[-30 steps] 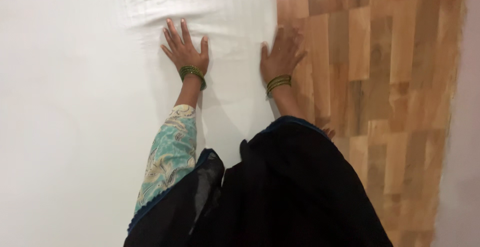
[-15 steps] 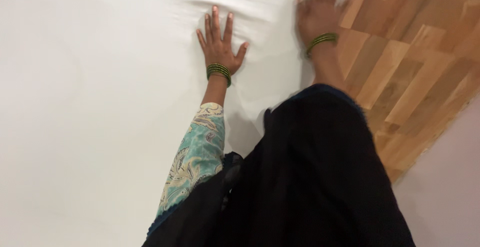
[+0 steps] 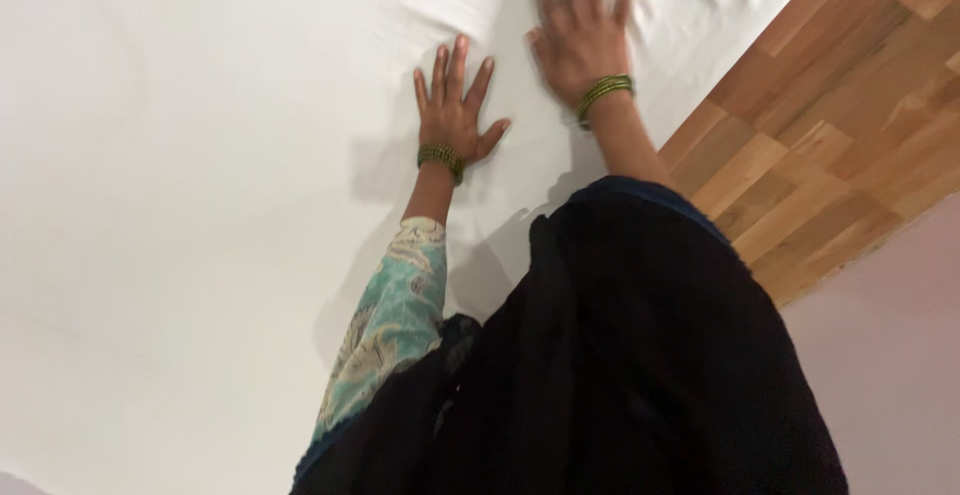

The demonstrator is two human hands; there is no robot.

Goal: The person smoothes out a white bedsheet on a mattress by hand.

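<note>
- My left hand [image 3: 455, 105] lies flat, fingers spread, on the white bedsheet [image 3: 180, 175].
- My right hand [image 3: 580, 30], at its two o'clock, presses flat too, blurred.

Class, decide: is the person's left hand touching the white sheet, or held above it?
Touching. The head view shows the left hand flat, fingers spread, pressed on the white sheet, with no gap.

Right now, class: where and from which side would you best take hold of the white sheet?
Probably the white sheet is best pinched at its free edge beside the wooden floor, coming from the floor side: elsewhere it lies flat under the left hand and right hand.
</note>
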